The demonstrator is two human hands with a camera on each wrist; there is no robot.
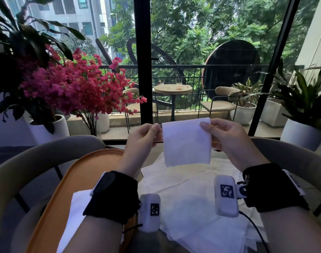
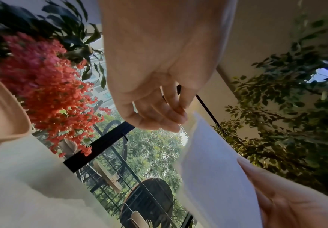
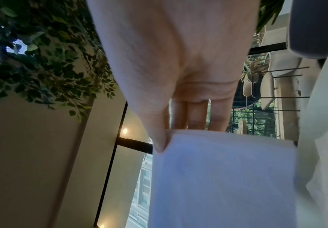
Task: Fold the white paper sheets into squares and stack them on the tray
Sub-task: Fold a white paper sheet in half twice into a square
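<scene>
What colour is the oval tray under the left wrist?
The oval tray is orange, with a matching raised rim; the head view shows it best.

I see a table (image 1: 152,157) in front of me, mostly covered. An orange tray (image 1: 79,172) sits on its left side, and loose white paper sheets (image 1: 189,194) lie spread just beside it.

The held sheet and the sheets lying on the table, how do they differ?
The held sheet is up in the air, pinched by the right hand at its top corner, with the left hand at its other top corner; the loose sheets lie on the table. The held sheet is folded into a small, near-square shape; the loose sheets are spread wide, overlapping and creased. Both are white.
</scene>
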